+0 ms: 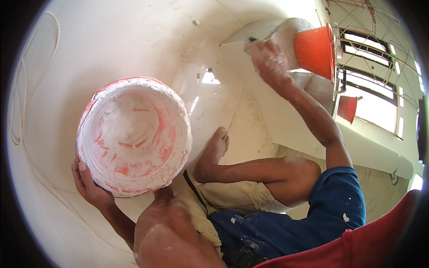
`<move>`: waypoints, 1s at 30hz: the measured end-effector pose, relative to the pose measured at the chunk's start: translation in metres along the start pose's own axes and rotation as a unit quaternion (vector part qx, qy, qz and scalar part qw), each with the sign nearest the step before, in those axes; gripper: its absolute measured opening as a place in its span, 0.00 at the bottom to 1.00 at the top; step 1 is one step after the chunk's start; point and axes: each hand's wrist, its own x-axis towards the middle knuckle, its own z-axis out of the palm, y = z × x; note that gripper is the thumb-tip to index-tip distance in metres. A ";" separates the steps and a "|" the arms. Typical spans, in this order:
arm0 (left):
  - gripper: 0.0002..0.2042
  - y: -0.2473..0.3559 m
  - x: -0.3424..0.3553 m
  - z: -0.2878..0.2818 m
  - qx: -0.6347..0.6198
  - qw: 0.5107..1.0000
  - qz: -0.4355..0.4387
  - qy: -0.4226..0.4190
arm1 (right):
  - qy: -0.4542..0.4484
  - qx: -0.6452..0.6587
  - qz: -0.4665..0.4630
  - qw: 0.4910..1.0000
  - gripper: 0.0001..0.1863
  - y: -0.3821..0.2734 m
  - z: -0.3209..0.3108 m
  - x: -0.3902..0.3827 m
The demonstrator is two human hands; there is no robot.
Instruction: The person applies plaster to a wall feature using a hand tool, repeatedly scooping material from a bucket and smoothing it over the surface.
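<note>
A red bucket [127,125], its inside coated with white paste, sits tilted toward me at the left. My left hand [89,183] grips its lower-left side. My right hand [270,60] is raised up and to the right, its fingers closed round a small dark object [253,40] that I cannot make out, beside a grey, curved surface [279,31] near an orange bucket [313,49]. My bare legs and foot [216,147] lie below and between the hands.
A white cord [22,98] runs along the pale surface at the left. At the right are another red bucket [346,107], metal scaffolding [366,18], windows [373,105] and a white rounded ledge [371,152]. Red cloth [384,223] shows at the lower right.
</note>
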 end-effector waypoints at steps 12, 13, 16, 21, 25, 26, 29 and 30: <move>0.17 -0.005 0.003 0.000 -0.015 1.000 0.015 -0.006 | -0.160 -0.069 0.009 0.985 0.13 -0.015 0.014 -0.002; 0.17 -0.004 0.002 -0.003 -0.007 1.000 0.018 -0.006 | -0.163 -0.022 0.009 0.986 0.12 -0.017 0.014 -0.008; 0.17 -0.005 0.004 0.000 -0.003 1.000 0.021 -0.015 | -0.131 0.073 0.002 0.989 0.13 -0.004 0.001 -0.018; 0.17 -0.008 0.002 -0.004 -0.036 0.999 0.013 0.003 | -0.023 0.136 0.063 0.988 0.16 0.038 -0.074 0.018; 0.16 -0.009 0.005 -0.004 -0.045 0.999 -0.003 0.004 | -0.100 0.141 0.077 0.982 0.15 0.063 -0.082 0.036; 0.16 -0.008 0.005 -0.003 -0.046 0.999 -0.006 0.003 | -0.109 0.151 0.075 0.980 0.15 0.066 -0.076 0.039; 0.16 -0.006 0.003 -0.003 -0.041 0.999 -0.004 0.006 | -0.164 0.156 0.045 0.973 0.16 0.073 -0.053 0.060; 0.16 -0.010 0.005 -0.005 -0.040 0.999 -0.001 0.003 | -0.189 0.150 0.034 0.970 0.16 0.075 -0.045 0.067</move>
